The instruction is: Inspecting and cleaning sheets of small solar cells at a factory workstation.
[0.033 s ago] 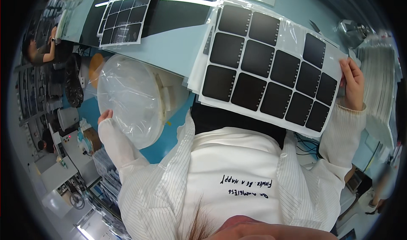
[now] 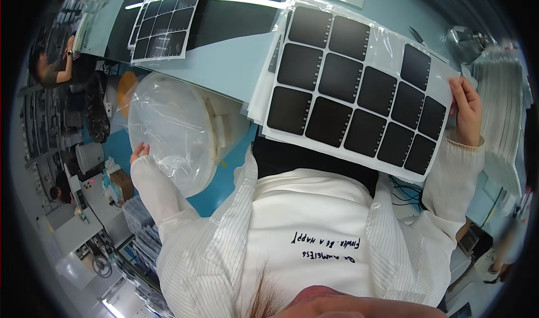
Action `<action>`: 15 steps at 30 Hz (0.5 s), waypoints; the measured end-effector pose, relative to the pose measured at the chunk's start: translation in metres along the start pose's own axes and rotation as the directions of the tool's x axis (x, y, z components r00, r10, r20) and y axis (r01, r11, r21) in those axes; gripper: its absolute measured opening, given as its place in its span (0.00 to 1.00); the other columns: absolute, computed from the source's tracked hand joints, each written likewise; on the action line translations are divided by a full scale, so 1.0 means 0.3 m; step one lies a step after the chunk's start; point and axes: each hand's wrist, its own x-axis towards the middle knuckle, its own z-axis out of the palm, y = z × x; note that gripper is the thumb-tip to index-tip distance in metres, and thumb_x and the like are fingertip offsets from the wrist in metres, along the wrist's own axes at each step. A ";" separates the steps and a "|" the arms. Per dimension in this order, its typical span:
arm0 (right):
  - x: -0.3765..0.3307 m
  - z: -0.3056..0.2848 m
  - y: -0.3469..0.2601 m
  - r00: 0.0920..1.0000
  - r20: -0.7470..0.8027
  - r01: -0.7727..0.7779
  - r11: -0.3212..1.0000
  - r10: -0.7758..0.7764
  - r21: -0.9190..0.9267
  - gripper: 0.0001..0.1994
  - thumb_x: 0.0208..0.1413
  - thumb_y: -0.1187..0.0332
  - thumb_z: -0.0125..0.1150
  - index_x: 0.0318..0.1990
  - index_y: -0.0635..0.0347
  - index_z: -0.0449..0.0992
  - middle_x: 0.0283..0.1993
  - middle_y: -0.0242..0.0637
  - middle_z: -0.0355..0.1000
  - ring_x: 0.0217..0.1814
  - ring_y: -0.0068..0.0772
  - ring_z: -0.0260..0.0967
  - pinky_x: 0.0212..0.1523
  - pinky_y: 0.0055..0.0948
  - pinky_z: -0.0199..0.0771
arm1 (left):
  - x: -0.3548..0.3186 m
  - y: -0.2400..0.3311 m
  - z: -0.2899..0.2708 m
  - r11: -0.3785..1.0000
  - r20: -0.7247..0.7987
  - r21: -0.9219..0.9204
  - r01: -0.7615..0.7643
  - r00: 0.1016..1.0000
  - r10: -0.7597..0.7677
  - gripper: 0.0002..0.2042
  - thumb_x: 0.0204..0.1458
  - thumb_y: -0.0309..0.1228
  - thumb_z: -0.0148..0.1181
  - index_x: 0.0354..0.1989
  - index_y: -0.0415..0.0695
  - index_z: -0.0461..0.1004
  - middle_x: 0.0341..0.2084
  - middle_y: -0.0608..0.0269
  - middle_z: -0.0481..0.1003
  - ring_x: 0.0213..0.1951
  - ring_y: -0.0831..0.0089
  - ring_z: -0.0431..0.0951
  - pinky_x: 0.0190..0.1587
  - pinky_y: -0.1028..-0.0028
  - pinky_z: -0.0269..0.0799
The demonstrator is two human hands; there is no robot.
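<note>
White sheet (image 2: 441,79): located right of centre, upper part over the pale blue table (image 2: 219,74), lower edge reaching past the table edge and over black trousers (image 2: 314,155). Set aslant, left end higher in the view, right end lower. Printed or fitted with 13 dark squares in 3 rows. Near row: 5; middle row: 5; far row: 3, with a bare pale gap between the 2nd and 3rd and more bare surface at the right end. Corners rounded; narrow white lines between neighbours. Small white marks in a column along the right side of most squares. Near black in the nearest row, greyer with a soft sheen in the farthest. Further pale layers visible beneath at the left end; glossy clear film (image 2: 387,35) along the far side.

Right hand (image 2: 467,111): at the sheet's right edge, fingers bent, pinching that edge.

Left hand (image 2: 140,152): beside the clear plastic bag (image 2: 168,130) lining a round bin (image 2: 213,128); fingertips slightly parted, palm hidden by the sleeve. Cannot tell whether gripping anything.

Second sheet of dark squares (image 2: 163,44): upper left, on the table, glare across it.
</note>
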 end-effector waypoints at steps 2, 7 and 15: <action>-0.002 0.000 0.006 1.000 -0.017 -0.011 1.000 0.011 0.005 0.10 0.57 0.62 0.52 0.32 0.58 0.72 0.19 0.18 0.58 0.18 0.07 0.50 0.18 0.10 0.45 | 0.024 0.044 0.015 0.999 -0.068 0.043 -0.019 0.997 0.022 0.18 0.42 0.41 0.64 0.42 0.46 0.76 0.36 0.56 0.77 0.43 0.64 0.75 0.51 0.70 0.65; -0.002 -0.008 0.005 0.996 -0.079 -0.038 0.999 0.037 -0.010 0.12 0.57 0.60 0.53 0.36 0.60 0.73 0.20 0.19 0.61 0.19 0.09 0.53 0.19 0.11 0.48 | -0.046 0.470 -0.098 0.935 -0.301 -0.014 -0.355 0.893 0.335 0.13 0.46 0.35 0.61 0.39 0.42 0.77 0.34 0.57 0.77 0.39 0.70 0.76 0.46 0.75 0.67; -0.079 -0.050 -0.110 0.973 0.159 -0.157 0.985 0.166 -0.069 0.09 0.54 0.65 0.54 0.32 0.63 0.73 0.19 0.26 0.65 0.15 0.14 0.58 0.17 0.13 0.54 | -0.494 1.326 -0.006 0.329 -0.143 -0.122 -0.937 0.344 0.928 0.02 0.41 0.22 0.60 0.21 0.41 0.74 0.20 0.64 0.72 0.29 0.71 0.70 0.39 0.73 0.63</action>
